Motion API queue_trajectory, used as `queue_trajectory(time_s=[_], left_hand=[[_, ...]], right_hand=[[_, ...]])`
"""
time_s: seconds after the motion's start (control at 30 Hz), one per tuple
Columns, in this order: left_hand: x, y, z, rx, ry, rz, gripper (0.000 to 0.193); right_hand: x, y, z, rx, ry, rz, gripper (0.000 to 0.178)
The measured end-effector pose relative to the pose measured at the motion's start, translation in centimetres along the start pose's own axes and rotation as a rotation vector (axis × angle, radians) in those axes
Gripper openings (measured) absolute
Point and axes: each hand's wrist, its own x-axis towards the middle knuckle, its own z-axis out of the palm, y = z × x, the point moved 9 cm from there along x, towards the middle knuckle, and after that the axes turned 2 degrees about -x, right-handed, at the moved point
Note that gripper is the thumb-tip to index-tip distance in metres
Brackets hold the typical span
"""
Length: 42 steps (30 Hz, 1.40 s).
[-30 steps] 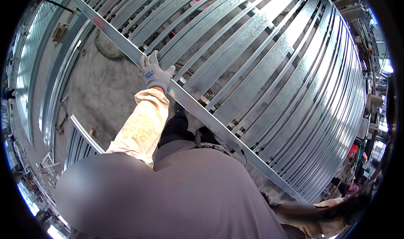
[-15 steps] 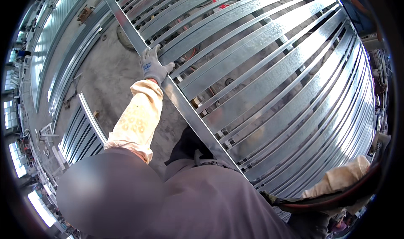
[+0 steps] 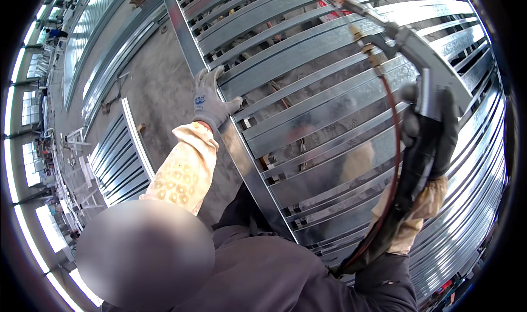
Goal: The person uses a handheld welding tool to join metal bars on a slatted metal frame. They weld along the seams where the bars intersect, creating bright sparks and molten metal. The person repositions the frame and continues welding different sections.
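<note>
My left hand, in a grey glove, lies on the long side bar of a galvanized metal frame, with its fingers and thumb spread. Slats run from that bar toward the right, with narrow gaps between them. Above the slats on the right, my gloved right hand is wrapped round the black handle of a welding gun. Its grey body angles to a thin tip at the upper middle, slightly smeared by motion. A dark red hose with a brass fitting runs from the gun down along my right arm.
To the left, a smaller slatted frame lies near the concrete floor. Long metal profiles are laid out farther left. Red items and cables show through the gaps under the slats. Windows and racks line the far left.
My right arm has swung up from the lower right and brought the welding gun over the slats. My left hand stays on the side bar. The view has shifted a little.
</note>
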Motion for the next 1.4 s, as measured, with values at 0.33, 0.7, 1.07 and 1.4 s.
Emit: queue_trajectory(time_s=[0.33, 0.7, 1.07, 1.4], left_hand=[[-0.5, -0.5, 0.1, -0.014, 0.025, 0.014, 0.083], [0.0, -0.5, -0.2, 0.013, -0.038, -0.063, 0.087], [-0.2, -0.1, -0.8, 0.014, -0.020, -0.055, 0.086], [-0.7, -0.2, -0.1, 0.029, 0.075, 0.046, 0.075]], right_hand=[[1.6, 7.8, 3.6, 0.175, -0.116, 0.238, 0.043], [1.4, 9.6, 5.1, 0.106, -0.152, 0.291, 0.039], [0.5, 11.4, 5.6, 0.052, -0.105, 0.388, 0.045], [-0.2, 12.8, 6.0, 0.011, -0.148, 0.454, 0.042]])
